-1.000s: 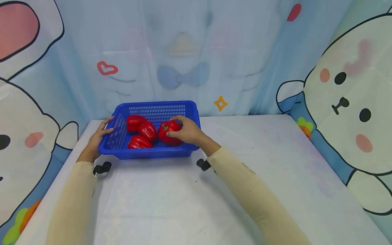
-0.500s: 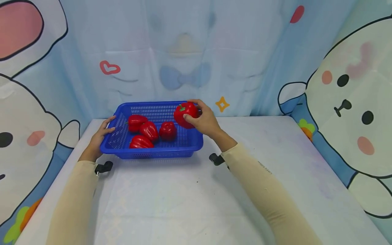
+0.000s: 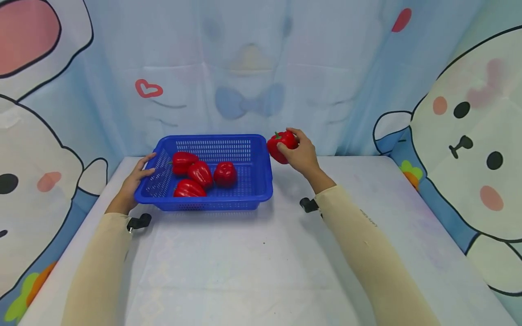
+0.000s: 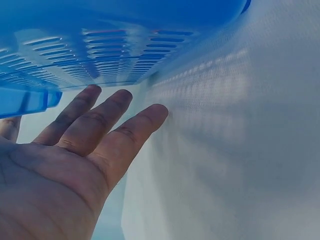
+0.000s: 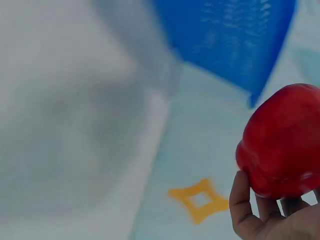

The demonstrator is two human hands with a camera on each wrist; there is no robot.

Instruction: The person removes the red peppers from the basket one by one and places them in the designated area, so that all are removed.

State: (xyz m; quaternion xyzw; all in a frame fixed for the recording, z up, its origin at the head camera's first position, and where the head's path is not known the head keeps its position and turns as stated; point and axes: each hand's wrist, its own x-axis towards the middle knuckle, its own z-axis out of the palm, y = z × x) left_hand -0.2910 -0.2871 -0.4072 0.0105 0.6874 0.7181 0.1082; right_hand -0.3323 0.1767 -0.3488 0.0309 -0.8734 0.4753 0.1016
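Note:
A red bell pepper (image 3: 281, 146) with a green stem is held in my right hand (image 3: 302, 154), thumb in front and fingers behind. It is above the table, just past the right end of a blue plastic basket (image 3: 244, 199). In the right wrist view, fingertips support the pepper (image 5: 285, 140) from below. My left hand (image 3: 129, 188) holds the basket's left end, with digits over the rim. Seen from the left wrist, three fairly straight fingers (image 4: 100, 125) lie under the rim along the slotted wall. Several red peppers (image 3: 200, 174) lie inside the basket.
The basket stands near the back edge of a white-covered table (image 3: 228, 262). A light blue curtain (image 3: 244, 68) with cartoon prints hangs directly behind, and printed cloth flanks both sides.
My right hand has lifted the bell pepper out of the basket and carried it right, past the rim, uncovering another pepper. The left hand stays at the basket's left end.

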